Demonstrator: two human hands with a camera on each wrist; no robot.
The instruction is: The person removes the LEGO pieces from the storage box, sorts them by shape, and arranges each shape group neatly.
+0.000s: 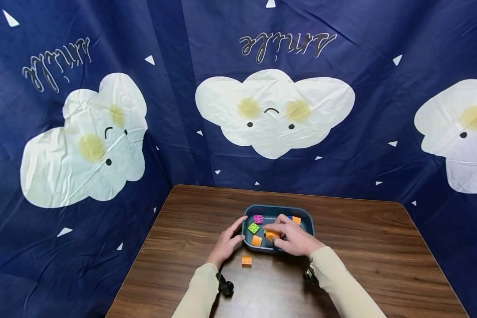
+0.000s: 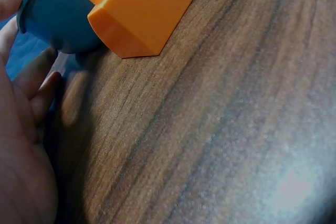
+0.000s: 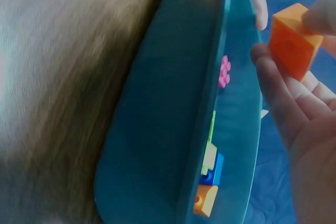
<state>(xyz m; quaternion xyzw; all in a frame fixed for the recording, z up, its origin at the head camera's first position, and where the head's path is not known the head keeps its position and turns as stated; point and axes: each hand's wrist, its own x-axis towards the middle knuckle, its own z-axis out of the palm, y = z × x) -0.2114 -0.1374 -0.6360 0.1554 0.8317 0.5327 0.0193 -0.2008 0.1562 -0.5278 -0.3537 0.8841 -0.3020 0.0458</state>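
Observation:
A dark teal tray point(image 1: 278, 209) stands on the table. Over it, my right hand point(image 1: 296, 237) pinches an orange toy block point(image 3: 291, 43) between thumb and fingers; the right wrist view shows the block's slanted side. My left hand point(image 1: 225, 244) rests against the tray's left end, fingers extended along the rim and outer wall. Inside lie a pink block point(image 1: 258, 219), a lime green block point(image 1: 253, 228) and an orange block point(image 1: 256, 240). Toward the right end sit a blue block point(image 3: 211, 170) and another orange block point(image 1: 297, 220), partly behind my right hand.
In front of the tray, near my left wrist, a loose orange block point(image 1: 247, 261) lies on the wooden table point(image 1: 365, 247). A dark blue cloth point(image 1: 171, 110) printed with white clouds hangs behind the table and along its sides.

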